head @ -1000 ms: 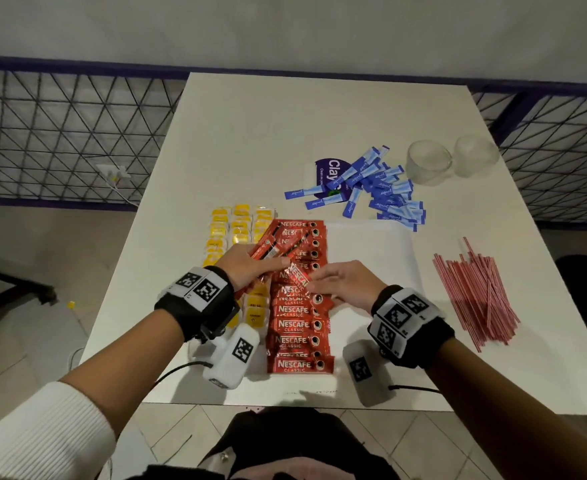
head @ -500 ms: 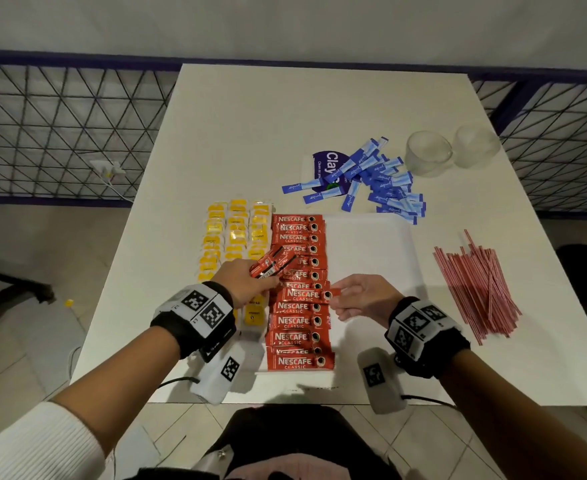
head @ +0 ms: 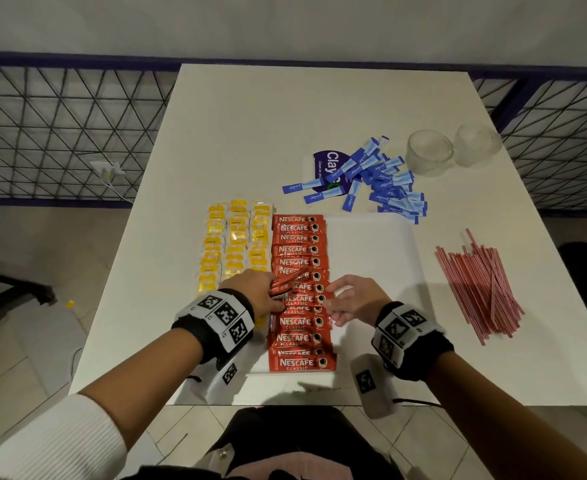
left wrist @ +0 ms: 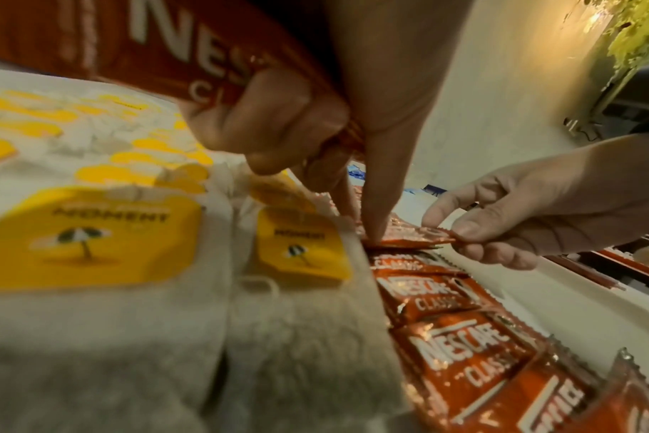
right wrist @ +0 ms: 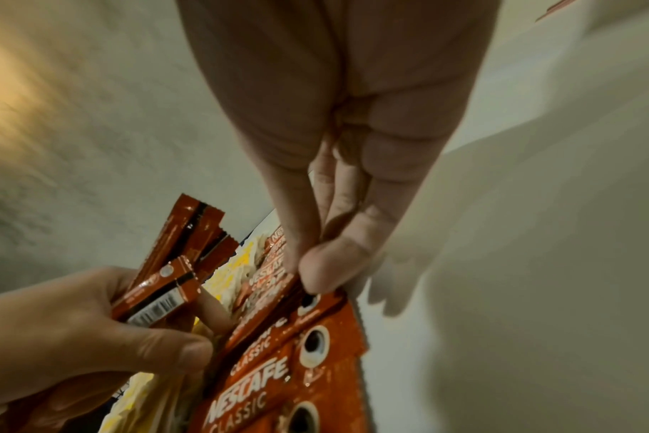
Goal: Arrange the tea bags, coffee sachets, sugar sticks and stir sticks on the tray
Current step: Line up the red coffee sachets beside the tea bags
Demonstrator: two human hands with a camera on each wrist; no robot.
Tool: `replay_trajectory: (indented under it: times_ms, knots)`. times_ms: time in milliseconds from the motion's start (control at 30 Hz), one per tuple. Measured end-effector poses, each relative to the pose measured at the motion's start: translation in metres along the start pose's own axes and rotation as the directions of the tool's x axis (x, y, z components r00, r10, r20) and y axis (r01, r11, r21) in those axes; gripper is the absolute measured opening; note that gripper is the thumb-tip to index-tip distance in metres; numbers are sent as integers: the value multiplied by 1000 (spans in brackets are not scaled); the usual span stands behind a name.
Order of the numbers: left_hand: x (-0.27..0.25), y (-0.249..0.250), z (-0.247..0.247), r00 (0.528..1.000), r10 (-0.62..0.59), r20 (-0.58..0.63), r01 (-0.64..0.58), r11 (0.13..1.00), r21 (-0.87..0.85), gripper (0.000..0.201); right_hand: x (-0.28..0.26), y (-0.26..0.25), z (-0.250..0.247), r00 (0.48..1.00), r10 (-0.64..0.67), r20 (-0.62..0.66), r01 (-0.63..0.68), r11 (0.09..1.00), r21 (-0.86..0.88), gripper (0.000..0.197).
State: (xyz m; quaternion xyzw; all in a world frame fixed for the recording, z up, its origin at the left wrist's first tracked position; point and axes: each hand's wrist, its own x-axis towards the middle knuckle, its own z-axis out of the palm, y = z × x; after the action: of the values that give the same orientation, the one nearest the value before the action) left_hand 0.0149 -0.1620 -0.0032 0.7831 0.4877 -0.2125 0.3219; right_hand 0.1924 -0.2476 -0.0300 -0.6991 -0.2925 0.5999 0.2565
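Note:
A white tray [head: 368, 251] holds rows of yellow tea bags [head: 236, 244] and a column of red coffee sachets [head: 297, 251]. My left hand [head: 278, 296] grips a bundle of spare sachets [head: 287, 282] while its forefinger [left wrist: 375, 211] presses the left end of one sachet [left wrist: 408, 238] in the column. My right hand [head: 330, 299] pinches that sachet's right end between thumb and forefinger [right wrist: 308, 269]. Blue sugar sticks [head: 378, 178] lie heaped beyond the tray. Red stir sticks [head: 479, 289] lie on the table to its right.
Two glass cups [head: 430, 152] stand at the back right. A purple-and-white packet [head: 326, 164] lies under the sugar sticks. The tray's right half [head: 371, 271] is bare. A wire fence [head: 60, 133] runs behind the table.
Both hands have come nearer to me along the column. The sachet in my right hand has gone from slanted to lying flat in line, with my left forefinger now on its other end.

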Motion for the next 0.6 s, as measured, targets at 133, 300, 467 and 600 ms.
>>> replay_trajectory:
  times_ms: [133, 300, 467, 600]
  knots:
    - [1, 2, 1, 1000, 11, -18, -10, 997, 73, 42, 1, 0, 3, 1000, -3, -17, 2, 999, -47, 24]
    - [3, 3, 0, 1000, 6, -21, -5, 997, 82, 45, 2, -1, 5, 998, 4, -67, -14, 989, -145, 23]
    - [4, 0, -3, 999, 25, -49, -25, 1000, 1, 40, 3, 0, 4, 997, 1, -72, -17, 976, -215, 24]
    - [2, 0, -10, 995, 25, -100, -29, 999, -37, 36, -1, -5, 3, 995, -27, -94, 1, 964, -267, 26]
